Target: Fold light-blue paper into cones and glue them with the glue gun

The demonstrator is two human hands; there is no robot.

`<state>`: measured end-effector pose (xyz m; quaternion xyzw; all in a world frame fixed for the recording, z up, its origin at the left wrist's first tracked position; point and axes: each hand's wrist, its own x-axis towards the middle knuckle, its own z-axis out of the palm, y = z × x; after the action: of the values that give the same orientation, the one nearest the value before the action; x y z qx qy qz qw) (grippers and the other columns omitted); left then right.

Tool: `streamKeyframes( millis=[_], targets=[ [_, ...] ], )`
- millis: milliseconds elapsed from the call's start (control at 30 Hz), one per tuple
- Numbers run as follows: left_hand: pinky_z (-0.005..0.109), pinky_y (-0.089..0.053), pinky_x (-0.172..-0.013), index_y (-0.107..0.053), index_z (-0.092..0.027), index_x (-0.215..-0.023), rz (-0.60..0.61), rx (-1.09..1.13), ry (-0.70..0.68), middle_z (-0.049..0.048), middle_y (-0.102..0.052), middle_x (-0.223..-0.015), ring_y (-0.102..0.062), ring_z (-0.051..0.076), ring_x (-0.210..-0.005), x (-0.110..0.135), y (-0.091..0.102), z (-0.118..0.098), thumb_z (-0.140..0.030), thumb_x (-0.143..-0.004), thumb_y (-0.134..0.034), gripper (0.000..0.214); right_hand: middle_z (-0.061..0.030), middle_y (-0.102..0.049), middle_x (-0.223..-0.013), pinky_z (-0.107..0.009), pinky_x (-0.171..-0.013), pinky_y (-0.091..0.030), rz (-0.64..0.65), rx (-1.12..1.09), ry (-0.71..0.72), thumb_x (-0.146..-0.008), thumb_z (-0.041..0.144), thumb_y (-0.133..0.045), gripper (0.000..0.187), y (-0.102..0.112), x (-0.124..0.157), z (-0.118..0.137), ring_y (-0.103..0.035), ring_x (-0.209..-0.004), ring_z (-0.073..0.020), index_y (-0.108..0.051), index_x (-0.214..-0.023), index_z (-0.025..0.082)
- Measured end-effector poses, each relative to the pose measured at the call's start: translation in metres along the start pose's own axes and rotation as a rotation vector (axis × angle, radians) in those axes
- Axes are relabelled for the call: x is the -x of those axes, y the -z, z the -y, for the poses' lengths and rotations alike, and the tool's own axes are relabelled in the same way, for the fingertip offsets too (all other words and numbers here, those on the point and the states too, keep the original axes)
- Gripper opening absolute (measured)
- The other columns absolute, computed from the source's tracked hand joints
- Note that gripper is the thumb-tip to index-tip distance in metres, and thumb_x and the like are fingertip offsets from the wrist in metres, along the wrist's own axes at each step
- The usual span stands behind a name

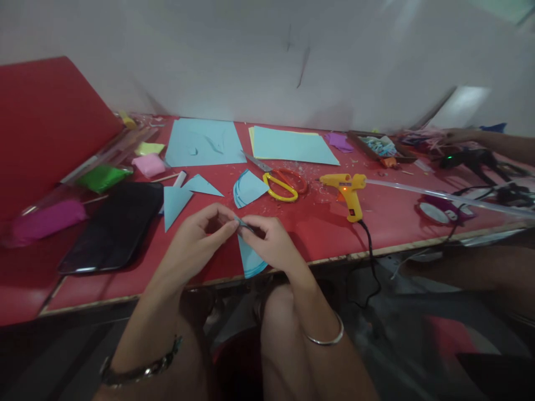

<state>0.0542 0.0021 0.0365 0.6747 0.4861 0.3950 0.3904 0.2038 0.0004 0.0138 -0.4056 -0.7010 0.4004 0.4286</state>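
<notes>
While it hung over the near edge of the table (397, 220), the paper piece (251, 262) was pinched at its top by the left hand (199, 236) and the right hand (272, 245), the fingertips of both closed on it. Just beyond the hands, a blue triangle (173, 203) was seen to the left and a curved scrap (248, 188) farther off. Scissors (284, 186) were laid right of that scrap, and a glue gun (346, 192) was stood farther right. A phone (112, 225) was laid at the left. Another person's hand (460, 135) was seen at the far right.
</notes>
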Motion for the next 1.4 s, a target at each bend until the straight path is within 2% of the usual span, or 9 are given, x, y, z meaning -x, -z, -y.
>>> streamKeyframes(
  millis=[167, 600, 1033, 1400],
  targets=[
    [0.02, -0.04, -0.058, -0.056, -0.018, -0.076, 0.021, -0.003, 0.006, -0.003, -0.055, -0.066, -0.051, 0.01, -0.061, 0.0005, 0.0021, -0.0011, -0.033, -0.074, -0.055, 0.015, 0.0036, -0.041, -0.061, -0.019, -0.052, -0.032, -0.001, -0.011, 0.006, -0.079, 0.024, -0.045, 0.016, 0.0005, 0.0002, 0.001, -0.034, -0.056, -0.0078, -0.057, -0.071, 0.015],
    [0.021, -0.04, -0.053, -0.058, -0.019, -0.07, -0.056, -0.16, -0.021, -0.0022, -0.058, -0.061, -0.05, 0.011, -0.056, -0.001, -0.001, -0.0082, -0.033, -0.07, -0.057, 0.014, 0.0043, -0.034, -0.059, -0.019, -0.049, -0.027, 0.007, 0.011, 0.0, -0.077, 0.021, -0.043, 0.015, 0.0005, -0.0001, 0.0035, -0.031, -0.055, -0.0076, -0.052, -0.066, 0.016],
    [0.021, -0.04, -0.056, -0.058, -0.019, -0.07, -0.093, -0.222, -0.044, -0.0021, -0.059, -0.062, -0.05, 0.011, -0.057, -0.001, -0.0022, -0.0067, -0.033, -0.072, -0.055, 0.015, 0.0031, -0.041, -0.062, -0.019, -0.052, -0.031, 0.012, 0.053, 0.01, -0.078, 0.022, -0.042, 0.018, 0.0, 0.0001, 0.0009, -0.034, -0.057, -0.0081, -0.059, -0.075, 0.014],
    [0.022, -0.041, -0.058, -0.058, -0.019, -0.071, -0.099, -0.22, -0.049, -0.0016, -0.06, -0.064, -0.052, 0.012, -0.059, -0.0008, -0.0015, -0.0045, -0.035, -0.074, -0.054, 0.017, 0.0035, -0.041, -0.061, -0.019, -0.051, -0.03, 0.011, 0.034, 0.019, -0.078, 0.021, -0.043, 0.019, 0.0001, -0.0001, 0.0014, -0.033, -0.056, -0.0077, -0.061, -0.076, 0.015]
  ],
)
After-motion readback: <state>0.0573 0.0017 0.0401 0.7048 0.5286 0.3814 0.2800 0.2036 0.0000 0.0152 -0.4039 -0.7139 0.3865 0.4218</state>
